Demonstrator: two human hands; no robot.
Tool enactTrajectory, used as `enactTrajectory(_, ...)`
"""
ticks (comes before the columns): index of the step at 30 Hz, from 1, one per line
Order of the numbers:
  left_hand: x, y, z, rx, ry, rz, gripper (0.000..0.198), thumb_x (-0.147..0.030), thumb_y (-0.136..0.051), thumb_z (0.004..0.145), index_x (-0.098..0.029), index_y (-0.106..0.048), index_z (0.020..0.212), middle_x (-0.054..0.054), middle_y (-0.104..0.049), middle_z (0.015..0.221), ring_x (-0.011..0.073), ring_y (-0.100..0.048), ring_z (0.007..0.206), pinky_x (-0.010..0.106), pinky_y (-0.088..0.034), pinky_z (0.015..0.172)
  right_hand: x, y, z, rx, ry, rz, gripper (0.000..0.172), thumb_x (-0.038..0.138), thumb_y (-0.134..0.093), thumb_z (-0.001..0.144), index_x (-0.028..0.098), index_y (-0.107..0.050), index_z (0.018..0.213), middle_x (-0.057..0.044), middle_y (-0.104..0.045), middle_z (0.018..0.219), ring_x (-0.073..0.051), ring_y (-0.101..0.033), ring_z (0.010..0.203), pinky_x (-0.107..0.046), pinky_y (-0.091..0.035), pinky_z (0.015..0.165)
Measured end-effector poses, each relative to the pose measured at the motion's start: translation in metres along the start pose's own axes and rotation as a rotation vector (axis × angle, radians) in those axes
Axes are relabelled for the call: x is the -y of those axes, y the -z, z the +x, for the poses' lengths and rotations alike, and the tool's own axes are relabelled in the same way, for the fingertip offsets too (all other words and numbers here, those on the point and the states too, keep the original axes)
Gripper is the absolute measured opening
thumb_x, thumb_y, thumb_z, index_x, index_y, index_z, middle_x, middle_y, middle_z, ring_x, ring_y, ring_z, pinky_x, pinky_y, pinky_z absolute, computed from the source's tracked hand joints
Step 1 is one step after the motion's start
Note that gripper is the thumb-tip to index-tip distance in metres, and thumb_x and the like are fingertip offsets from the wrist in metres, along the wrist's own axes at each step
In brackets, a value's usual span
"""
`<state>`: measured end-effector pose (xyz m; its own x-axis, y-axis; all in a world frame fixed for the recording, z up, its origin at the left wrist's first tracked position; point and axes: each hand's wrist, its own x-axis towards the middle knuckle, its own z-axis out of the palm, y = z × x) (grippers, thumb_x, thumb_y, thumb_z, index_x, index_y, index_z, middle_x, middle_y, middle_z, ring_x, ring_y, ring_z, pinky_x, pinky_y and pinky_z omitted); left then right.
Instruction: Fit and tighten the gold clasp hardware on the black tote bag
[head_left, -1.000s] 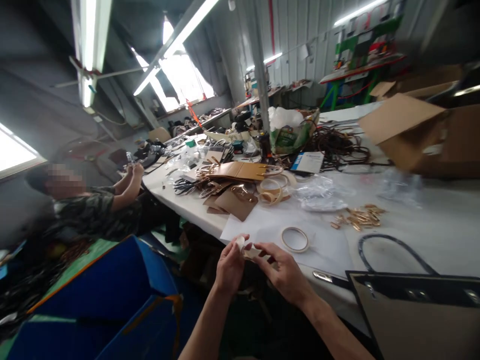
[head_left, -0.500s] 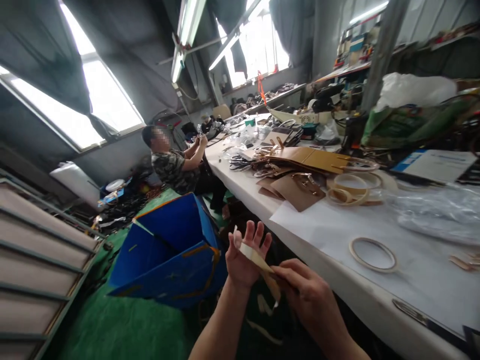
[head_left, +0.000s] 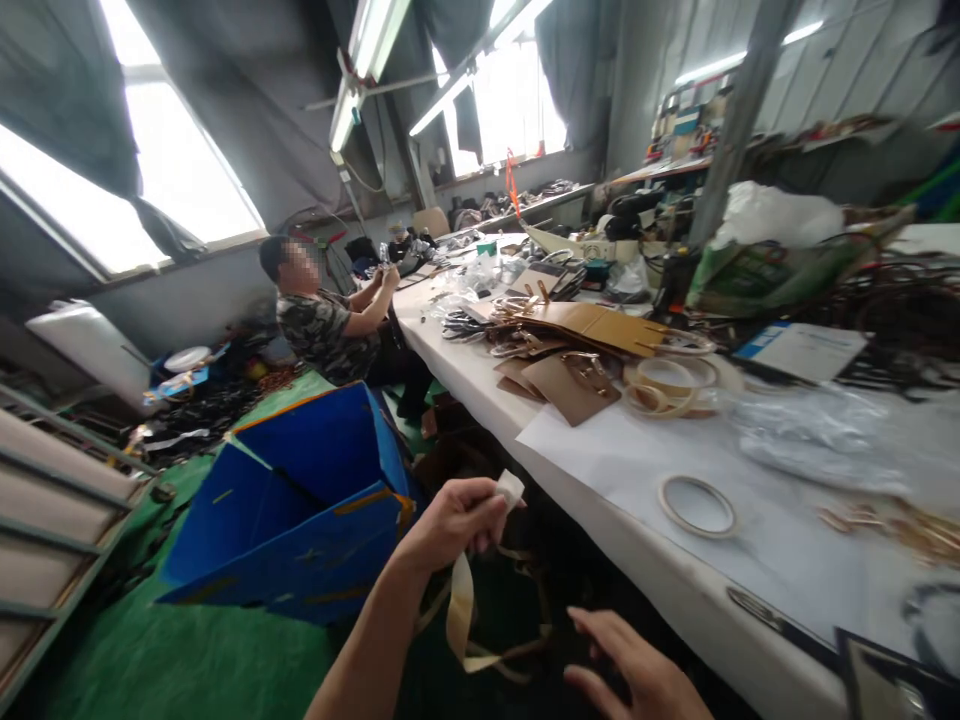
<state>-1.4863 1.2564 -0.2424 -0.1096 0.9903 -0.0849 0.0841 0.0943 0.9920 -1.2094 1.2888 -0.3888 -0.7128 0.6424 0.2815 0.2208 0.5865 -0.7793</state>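
My left hand [head_left: 466,515] is closed on one end of a pale tape strip [head_left: 460,610], and a whitish end piece pokes out past the fingertips. The rest of the strip hangs in a loop below that hand, over the dark gap beside the table. Apart from it, my right hand [head_left: 626,655] has its fingers spread and holds nothing. A roll of tape [head_left: 697,505] lies flat on the white tabletop [head_left: 600,470], up and to the right of my right hand.
A blue bin [head_left: 300,520] stands on the green floor at left. Tan leather pieces [head_left: 574,385], more tape rolls [head_left: 667,385] and clear plastic [head_left: 817,430] lie on the table. Another person [head_left: 330,310] sits at its far side. A dark piece with metal [head_left: 892,680] is at the near corner.
My right hand has let go of the tape strip and dropped lower right. My left hand, open before, has closed on the strip's end. The view has turned slightly right.
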Motion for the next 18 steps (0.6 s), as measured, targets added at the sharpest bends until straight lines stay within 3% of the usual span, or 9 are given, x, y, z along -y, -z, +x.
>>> enactTrajectory(3,-0.006,-0.042,0.007,0.250,0.047,0.228,0.040,-0.042,-0.061,0.099,-0.017,-0.068,0.129,-0.001,-0.064,0.071,0.0081,-0.054,0.053,0.018,-0.043,0.051,0.022,0.061,0.007,-0.213,-0.084,-0.056,0.031,0.038,-0.062,0.097,0.028,-0.067,0.127,-0.005,-0.075,0.105,-0.018,-0.074,0.086,-0.025,-0.063,0.077)
enactTrajectory(5,-0.010,-0.067,0.014,0.350,-0.022,0.288,0.060,-0.035,-0.059,0.099,-0.022,-0.044,0.156,-0.003,-0.065,0.073,0.0093,-0.055,0.053,0.018,-0.046,0.053,0.034,0.098,0.007,-0.311,-0.097,-0.114,0.033,0.040,-0.062,0.098,0.027,-0.066,0.128,-0.007,-0.074,0.108,-0.020,-0.073,0.088,-0.028,-0.064,0.079)
enactTrajectory(7,-0.014,-0.089,0.022,0.412,-0.121,0.334,0.072,-0.030,-0.056,0.100,-0.023,-0.025,0.165,-0.003,-0.067,0.074,0.0113,-0.059,0.057,0.019,-0.048,0.057,0.042,0.128,0.004,-0.321,-0.088,-0.179,0.038,0.042,-0.064,0.097,0.027,-0.064,0.132,-0.009,-0.072,0.115,-0.022,-0.073,0.093,-0.032,-0.064,0.083)
enactTrajectory(8,-0.016,-0.099,0.026,0.436,-0.176,0.357,0.072,-0.029,-0.055,0.100,-0.023,-0.024,0.165,-0.003,-0.068,0.074,0.0126,-0.061,0.060,0.020,-0.049,0.061,0.045,0.140,0.001,-0.298,-0.080,-0.210,0.041,0.042,-0.065,0.096,0.028,-0.062,0.135,-0.010,-0.071,0.120,-0.023,-0.073,0.098,-0.034,-0.064,0.086)
enactTrajectory(12,-0.023,-0.138,0.038,0.528,-0.336,0.431,0.069,-0.025,-0.058,0.097,-0.025,-0.034,0.162,-0.001,-0.071,0.079,0.0177,-0.067,0.071,0.024,-0.050,0.075,0.051,0.168,-0.012,-0.165,-0.069,-0.306,0.045,0.041,-0.066,0.097,0.026,-0.061,0.138,-0.010,-0.069,0.132,-0.025,-0.067,0.119,-0.039,-0.058,0.104)
enactTrajectory(15,-0.022,-0.167,0.042,0.554,-0.339,0.449,0.063,-0.027,-0.064,0.093,-0.024,-0.049,0.154,0.003,-0.074,0.084,0.0234,-0.069,0.075,0.027,-0.050,0.073,0.053,0.178,-0.026,-0.105,-0.101,-0.307,0.022,0.035,-0.061,0.101,0.022,-0.072,0.114,-0.008,-0.075,0.110,-0.020,-0.072,0.102,-0.031,-0.059,0.093)
enactTrajectory(18,-0.011,-0.194,0.047,0.642,-0.251,0.478,0.031,-0.030,-0.062,0.092,-0.028,-0.074,0.121,0.005,-0.074,0.083,0.0262,-0.069,0.073,0.029,-0.046,0.067,0.047,0.185,-0.045,-0.106,-0.148,-0.309,0.021,0.031,-0.057,0.103,0.020,-0.074,0.096,-0.004,-0.074,0.091,-0.016,-0.071,0.083,-0.025,-0.056,0.077)
